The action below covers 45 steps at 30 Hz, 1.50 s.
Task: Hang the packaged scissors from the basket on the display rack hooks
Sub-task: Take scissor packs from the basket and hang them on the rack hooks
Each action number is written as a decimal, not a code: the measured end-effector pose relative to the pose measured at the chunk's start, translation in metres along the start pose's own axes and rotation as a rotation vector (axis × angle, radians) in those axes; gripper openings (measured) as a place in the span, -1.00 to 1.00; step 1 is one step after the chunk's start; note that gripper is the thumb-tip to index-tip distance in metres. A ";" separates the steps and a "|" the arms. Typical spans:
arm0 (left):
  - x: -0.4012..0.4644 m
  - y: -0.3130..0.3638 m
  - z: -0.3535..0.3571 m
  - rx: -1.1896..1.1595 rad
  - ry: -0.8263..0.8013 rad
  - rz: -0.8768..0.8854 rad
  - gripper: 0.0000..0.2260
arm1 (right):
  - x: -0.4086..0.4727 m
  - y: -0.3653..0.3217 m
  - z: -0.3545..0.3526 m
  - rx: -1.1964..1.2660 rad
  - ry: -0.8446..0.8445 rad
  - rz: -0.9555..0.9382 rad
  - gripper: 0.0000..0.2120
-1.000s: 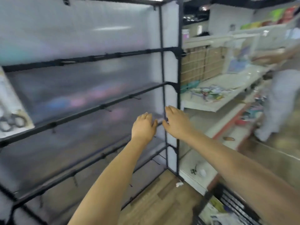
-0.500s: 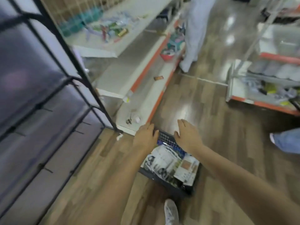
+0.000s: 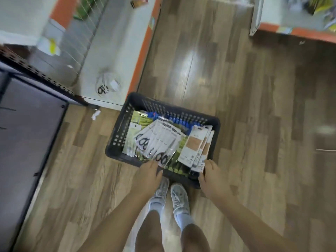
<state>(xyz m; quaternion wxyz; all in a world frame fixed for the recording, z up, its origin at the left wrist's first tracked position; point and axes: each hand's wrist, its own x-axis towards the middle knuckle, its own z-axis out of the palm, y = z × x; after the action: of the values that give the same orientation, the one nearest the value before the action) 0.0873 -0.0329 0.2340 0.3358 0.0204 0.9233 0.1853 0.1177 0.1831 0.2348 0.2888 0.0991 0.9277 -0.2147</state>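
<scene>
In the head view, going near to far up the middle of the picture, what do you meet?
Shoes → left hand at the basket's near rim → fanned packaged scissors → blue packs → basket far rim → bare wood floor.

Basket (image 3: 116,142) top open — bare floor (image 3: 254,124) right, shelf base (image 3: 112,57) behind

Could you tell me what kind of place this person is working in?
Most likely a small retail shop. A dark basket of carded packaged scissors sits on a wood-look floor, beside a white, orange-edged store shelf and a black display rack.
</scene>
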 end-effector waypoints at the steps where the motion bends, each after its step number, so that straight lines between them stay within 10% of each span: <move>1: 0.012 -0.007 0.014 0.014 -0.017 0.009 -0.75 | 0.011 0.006 0.014 0.034 -0.009 0.016 -0.61; 17: 0.192 -0.067 0.125 0.026 -0.065 -0.128 -0.77 | 0.182 0.000 0.165 0.603 -0.154 0.321 -0.73; 30: 0.259 -0.076 0.142 0.074 0.113 -0.210 -0.68 | 0.250 -0.009 0.214 0.686 0.068 0.538 -0.35; 45: 0.245 -0.111 0.130 -0.747 0.100 -0.376 -0.94 | 0.261 -0.038 0.220 0.723 -0.016 0.550 -0.38</move>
<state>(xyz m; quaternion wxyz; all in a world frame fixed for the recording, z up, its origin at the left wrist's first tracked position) -0.0112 -0.0536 -0.0468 0.3027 -0.2809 0.7954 0.4437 0.0022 0.0644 -0.0659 0.2890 0.4349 0.7300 -0.4409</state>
